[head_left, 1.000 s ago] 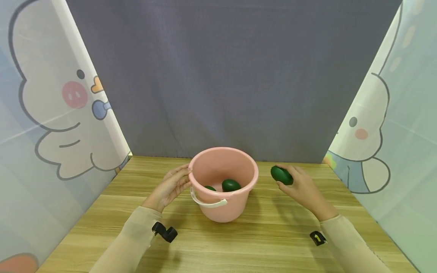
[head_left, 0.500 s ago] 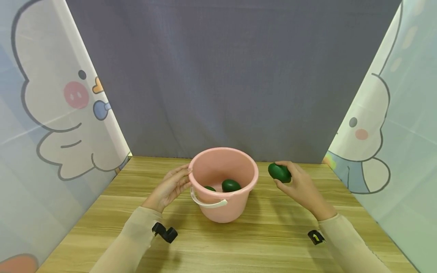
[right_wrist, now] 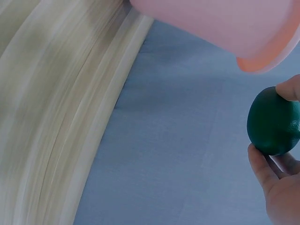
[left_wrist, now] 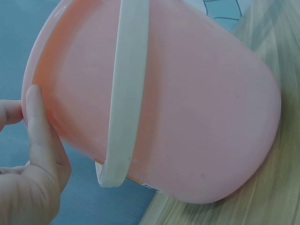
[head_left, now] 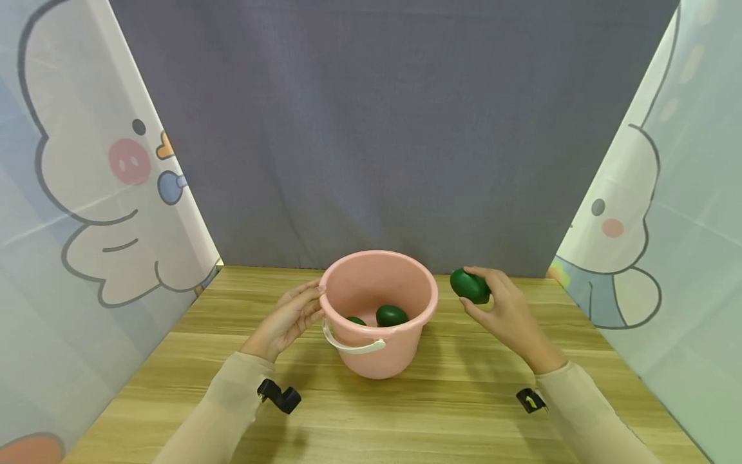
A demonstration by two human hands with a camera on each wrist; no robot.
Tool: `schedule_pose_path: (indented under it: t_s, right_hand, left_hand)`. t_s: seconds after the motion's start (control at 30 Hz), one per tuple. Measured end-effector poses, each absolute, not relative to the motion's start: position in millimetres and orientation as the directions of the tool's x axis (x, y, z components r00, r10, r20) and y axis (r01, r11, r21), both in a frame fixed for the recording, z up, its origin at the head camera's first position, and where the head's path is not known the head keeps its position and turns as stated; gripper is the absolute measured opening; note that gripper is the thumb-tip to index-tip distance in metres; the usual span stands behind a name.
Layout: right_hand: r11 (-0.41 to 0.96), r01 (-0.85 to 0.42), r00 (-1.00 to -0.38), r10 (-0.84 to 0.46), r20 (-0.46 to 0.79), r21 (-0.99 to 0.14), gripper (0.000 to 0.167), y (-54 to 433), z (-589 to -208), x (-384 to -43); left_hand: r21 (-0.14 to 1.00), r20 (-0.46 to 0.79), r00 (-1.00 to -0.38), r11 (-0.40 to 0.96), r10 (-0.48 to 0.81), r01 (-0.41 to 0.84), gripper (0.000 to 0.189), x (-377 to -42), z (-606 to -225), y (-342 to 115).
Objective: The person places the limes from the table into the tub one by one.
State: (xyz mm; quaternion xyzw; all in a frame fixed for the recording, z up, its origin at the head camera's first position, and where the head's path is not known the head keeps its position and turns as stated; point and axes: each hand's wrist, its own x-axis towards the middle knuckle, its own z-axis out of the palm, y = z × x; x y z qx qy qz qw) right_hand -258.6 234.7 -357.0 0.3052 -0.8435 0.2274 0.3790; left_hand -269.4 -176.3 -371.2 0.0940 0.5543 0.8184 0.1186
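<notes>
A pink bucket with a white handle stands upright on the wooden table. Inside it lie two dark green egg-shaped fruits, which look like avocados; one avocado shows well, the other avocado is mostly hidden by the front rim. My left hand holds the bucket's rim at its left side, thumb and fingertips at the edge. To the right of the bucket, above the table, my right hand pinches a smooth dark green avocado between thumb and fingers. A gap separates it from the rim.
The wooden table ends at a grey cloth hanging behind it. Printed cartoon curtains line both sides, with a left curtain and a right curtain. Black mounts sit on both wrists.
My right hand has moved slightly left and up with the avocado, closer to the bucket. The left hand and the bucket have stayed in place.
</notes>
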Motion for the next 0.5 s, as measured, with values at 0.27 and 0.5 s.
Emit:
schedule_pose_path:
  t_s: [0.27, 0.5]
  right_hand:
    - [0.704, -0.689, -0.541, -0.342, 0.768, -0.172, 0.065, 232.6, -353.8, -256.7]
    - [0.690, -0.706, -0.516, -0.347, 0.783, -0.159, 0.067, 228.6, -350.0, -255.2]
  left_hand:
    - [0.928, 0.021, -0.955, -0.362, 0.297, -0.093, 0.052, -269.0, -371.3, -176.1]
    - [0.927, 0.024, -0.953, -0.365, 0.302, -0.092, 0.051, -268.5, -370.5, -175.7]
